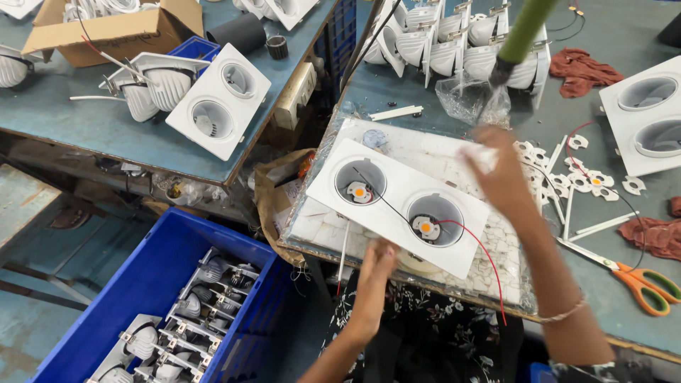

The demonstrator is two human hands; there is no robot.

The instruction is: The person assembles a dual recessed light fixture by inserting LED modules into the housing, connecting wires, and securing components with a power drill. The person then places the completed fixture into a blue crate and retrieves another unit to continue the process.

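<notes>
Two round wells in the white fixture (397,206) each hold one small LED disc; it lies on the tabletop (397,85). Left hand (372,273) touches its near edge, fingers loose; right hand (502,177) hovers, fingers spread, holding nothing. One blue crate (152,273) on the floor holds finished lamps.

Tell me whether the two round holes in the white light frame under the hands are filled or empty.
Filled. Each hole of the white light frame holds a small round chip with an orange centre, joined by black and red wires.
</notes>
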